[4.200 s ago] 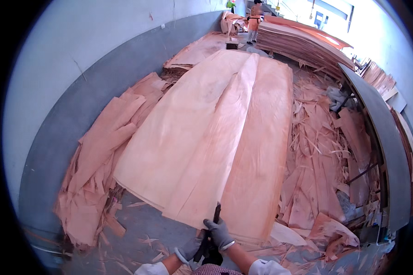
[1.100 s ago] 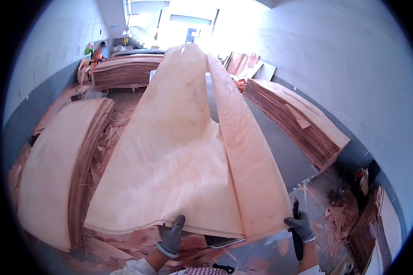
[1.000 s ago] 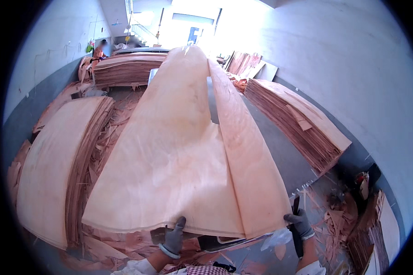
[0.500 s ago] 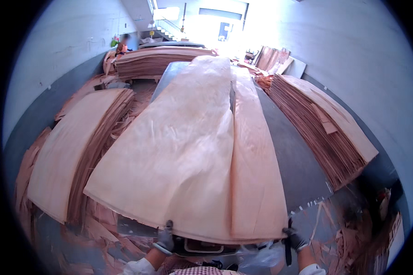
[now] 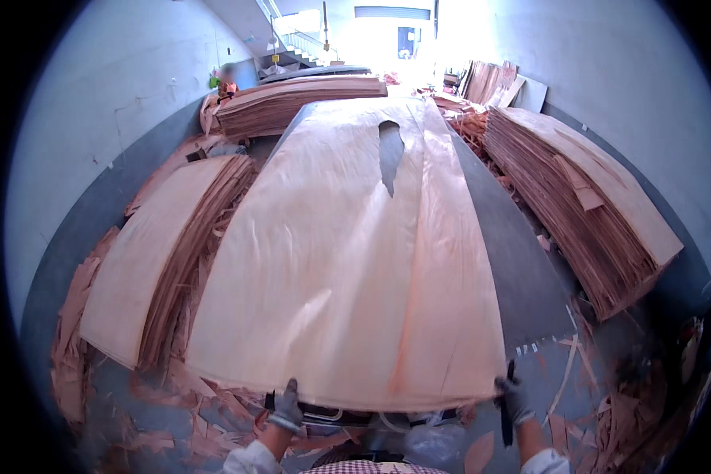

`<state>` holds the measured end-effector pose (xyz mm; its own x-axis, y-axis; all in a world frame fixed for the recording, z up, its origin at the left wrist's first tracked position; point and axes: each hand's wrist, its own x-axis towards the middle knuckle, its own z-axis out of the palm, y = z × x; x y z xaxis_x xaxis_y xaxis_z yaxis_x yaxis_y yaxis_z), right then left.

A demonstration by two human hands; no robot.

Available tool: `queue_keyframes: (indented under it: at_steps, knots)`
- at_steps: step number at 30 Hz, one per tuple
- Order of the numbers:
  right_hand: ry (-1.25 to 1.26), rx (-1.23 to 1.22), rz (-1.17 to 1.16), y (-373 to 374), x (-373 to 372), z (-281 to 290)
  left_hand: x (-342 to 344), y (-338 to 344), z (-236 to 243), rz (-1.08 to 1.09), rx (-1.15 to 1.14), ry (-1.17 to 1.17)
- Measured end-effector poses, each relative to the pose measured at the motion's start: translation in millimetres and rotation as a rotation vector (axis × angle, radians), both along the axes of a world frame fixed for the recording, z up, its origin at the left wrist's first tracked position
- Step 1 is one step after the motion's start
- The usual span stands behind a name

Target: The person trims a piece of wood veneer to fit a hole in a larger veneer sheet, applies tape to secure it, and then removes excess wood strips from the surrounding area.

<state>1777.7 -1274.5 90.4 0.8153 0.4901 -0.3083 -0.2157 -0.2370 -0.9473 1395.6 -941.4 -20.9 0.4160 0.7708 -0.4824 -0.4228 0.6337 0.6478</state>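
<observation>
A large pale wood veneer sheet (image 5: 316, 261) stretches away from me over a dark flat tabletop (image 5: 509, 268). Toward its far end is a ragged hole, and a lengthwise fold or overlap runs down its right part. My left hand (image 5: 287, 408), in a grey glove with dark fingers, is closed on the near edge, thumb on top. At the near right corner my right hand (image 5: 515, 401), also gloved, pinches the sheet. A long dark narrow object (image 5: 506, 411) lies along that hand; its kind is unclear. Fingers under the sheet are hidden.
Veneer stacks stand at left (image 5: 162, 253) and right (image 5: 581, 205), with another stack (image 5: 300, 104) at the far left. Torn veneer scraps (image 5: 213, 430) litter the floor. A person (image 5: 227, 83) is beside the far stack. Clear plastic (image 5: 434, 444) lies below the near edge.
The veneer sheet has settled flatter, its near left corner shifting right. The narrow gap toward its far end now shows as a wider hole. Both hands keep hold of the near edge.
</observation>
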Motion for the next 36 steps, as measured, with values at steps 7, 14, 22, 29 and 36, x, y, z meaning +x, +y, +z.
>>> queue_keyframes:
  at_steps: [7,14,22,29,36]
  knots:
    - [-0.377,-0.122,0.127,16.5,81.5,10.2,84.5,24.6,-8.0,-0.047,-0.106,0.201]
    - [0.186,-0.034,0.083,-14.0,-67.8,-58.6,88.6,18.1,-6.7,-0.071,-0.180,0.094]
    - [-0.214,-0.314,-0.160,-88.5,18.7,22.4,85.8,19.1,-13.2,-0.065,-0.190,0.171]
    - [-0.872,-0.673,-0.103,-131.1,79.9,32.2,99.6,2.9,-2.0,0.038,-0.050,0.255]
    - [-0.148,-0.219,-0.089,-146.7,97.7,-35.0,82.6,18.5,-5.6,0.031,-0.097,0.316]
